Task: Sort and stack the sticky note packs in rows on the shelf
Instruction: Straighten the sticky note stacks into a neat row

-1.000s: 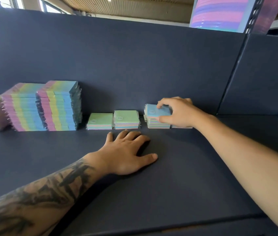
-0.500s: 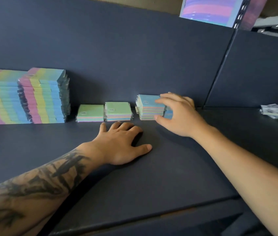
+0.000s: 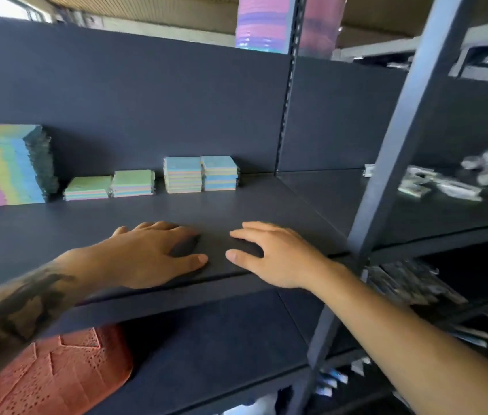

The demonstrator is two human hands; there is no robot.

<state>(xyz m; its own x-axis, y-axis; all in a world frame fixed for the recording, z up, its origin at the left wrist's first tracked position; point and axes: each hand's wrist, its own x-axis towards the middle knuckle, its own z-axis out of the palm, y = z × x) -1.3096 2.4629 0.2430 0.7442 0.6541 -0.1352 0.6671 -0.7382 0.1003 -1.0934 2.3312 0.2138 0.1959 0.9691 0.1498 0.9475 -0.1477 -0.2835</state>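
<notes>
Sticky note packs stand in a row against the back of the dark shelf [image 3: 236, 211]. A tall rainbow stack [image 3: 6, 166] is at the far left. Two low green-topped packs [image 3: 87, 187] [image 3: 132, 183] lie beside it. Two taller blue-topped stacks [image 3: 182, 174] [image 3: 219, 172] stand side by side to the right. My left hand [image 3: 153, 253] rests flat on the shelf near its front edge, fingers spread, holding nothing. My right hand [image 3: 272, 253] lies beside it with relaxed fingers, also holding nothing. Both hands are well in front of the packs.
A grey metal upright [image 3: 386, 163] divides this bay from the right bay, where clear-wrapped items [image 3: 443, 184] lie scattered. More wrapped goods [image 3: 410, 283] fill the lower right shelf. An orange perforated object [image 3: 57, 372] sits below the shelf at the left. Pink-purple packs [image 3: 262, 22] stand on top.
My right hand has let go of the blue-topped stack and drawn back to the shelf's front edge. A second blue-topped stack now shows beside the first. The view has pulled back and turned right.
</notes>
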